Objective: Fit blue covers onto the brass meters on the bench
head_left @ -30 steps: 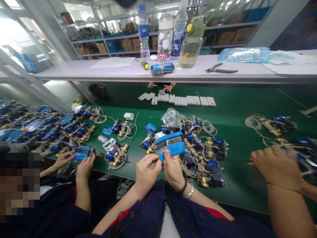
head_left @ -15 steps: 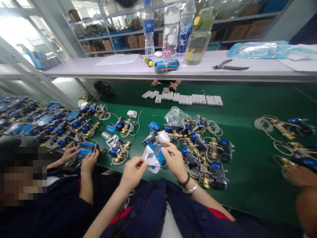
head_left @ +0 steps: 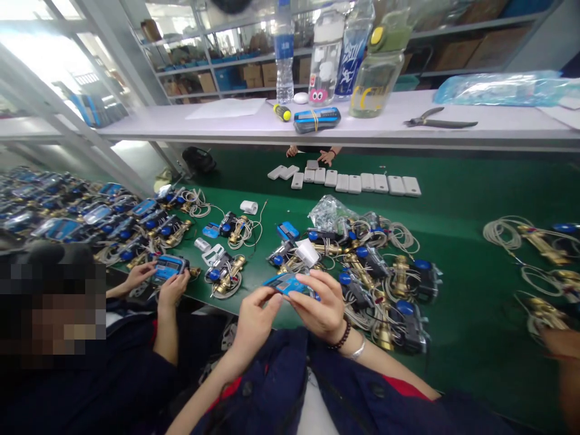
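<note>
Both my hands hold a thin blue label (head_left: 286, 283) with a grey window area, tilted almost edge-on above the bench's front edge. My left hand (head_left: 257, 317) pinches its near left side between thumb and fingers. My right hand (head_left: 322, 305) grips its right side, thumb below and fingers above. Just beyond the label, a curled white piece (head_left: 307, 252) lies on brass valve meters with blue caps and coiled grey cables (head_left: 362, 266). Another blue panel (head_left: 287, 230) sits behind them. Any white backing under the label is hidden.
To my left, a co-worker's hands (head_left: 174, 287) hold a blue-faced meter unit. More meters (head_left: 226, 275) stand on the green bench (head_left: 453, 199); another hand (head_left: 562, 341) is at right. White boxes (head_left: 367, 182) line the far side. Bottles (head_left: 378, 78) and cutters (head_left: 439, 119) occupy the shelf.
The blue label has turned from facing me to nearly edge-on and lower. The white cut-out sheet seen with it earlier no longer shows. The whole view has shifted slightly.
</note>
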A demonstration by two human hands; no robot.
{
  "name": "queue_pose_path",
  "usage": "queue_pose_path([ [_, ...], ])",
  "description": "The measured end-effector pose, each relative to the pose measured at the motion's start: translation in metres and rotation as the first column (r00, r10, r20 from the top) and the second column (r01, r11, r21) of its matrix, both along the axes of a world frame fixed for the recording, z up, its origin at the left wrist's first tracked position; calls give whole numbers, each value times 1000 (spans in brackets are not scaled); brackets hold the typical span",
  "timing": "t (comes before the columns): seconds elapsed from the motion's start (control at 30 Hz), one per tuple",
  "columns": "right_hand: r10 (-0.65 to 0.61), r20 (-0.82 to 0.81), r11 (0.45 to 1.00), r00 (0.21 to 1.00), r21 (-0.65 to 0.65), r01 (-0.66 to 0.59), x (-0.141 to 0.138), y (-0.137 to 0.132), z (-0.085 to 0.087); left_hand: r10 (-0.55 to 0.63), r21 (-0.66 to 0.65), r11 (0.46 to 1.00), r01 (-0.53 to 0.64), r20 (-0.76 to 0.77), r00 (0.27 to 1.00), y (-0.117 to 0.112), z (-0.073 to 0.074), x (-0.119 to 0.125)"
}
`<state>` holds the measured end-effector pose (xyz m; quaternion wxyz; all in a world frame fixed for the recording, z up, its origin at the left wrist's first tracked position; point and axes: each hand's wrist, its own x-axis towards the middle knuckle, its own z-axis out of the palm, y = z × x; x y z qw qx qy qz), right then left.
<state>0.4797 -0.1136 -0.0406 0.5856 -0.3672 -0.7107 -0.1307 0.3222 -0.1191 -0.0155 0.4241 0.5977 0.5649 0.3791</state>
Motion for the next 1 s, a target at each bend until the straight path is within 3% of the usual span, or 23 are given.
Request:
queue_pose_path([
  [0.1,26,79,1000,997,-5,-26,0,-1,1,158,36,986,-163,108,981,2,5,16],
  [0.2,63,83,992,995,-114,-53,11,0,7,231,-12,972,-236,261,937,9,2,12],
  [0.27,77,-79,973,994,-211,-92,24,1,14,267,-24,959,-281,401,876,14,4,6],
  [0.33,67,-392,921,917,-330,-208,36,2,23,244,-5,960,-280,505,828,18,12,4],
  [0.4,50,-694,792,719,-411,-452,45,4,34,176,21,974,-225,557,812,19,22,5],
  [0.47,25,-869,581,494,-390,-715,48,4,45,110,5,990,-140,591,799,17,34,10],
  [0.53,-8,-939,382,343,-320,-867,45,2,53,80,-45,997,-67,621,780,14,44,16],
  [0.6,-23,-966,302,256,-251,-920,40,-2,58,75,-91,996,-22,634,769,11,51,21],
  [0.77,-34,-988,285,152,-156,-946,33,-12,62,59,-135,990,36,639,767,8,58,29],
  [1.0,-31,-987,258,159,-162,-953,33,-15,65,80,-164,986,38,654,752,7,56,29],
])
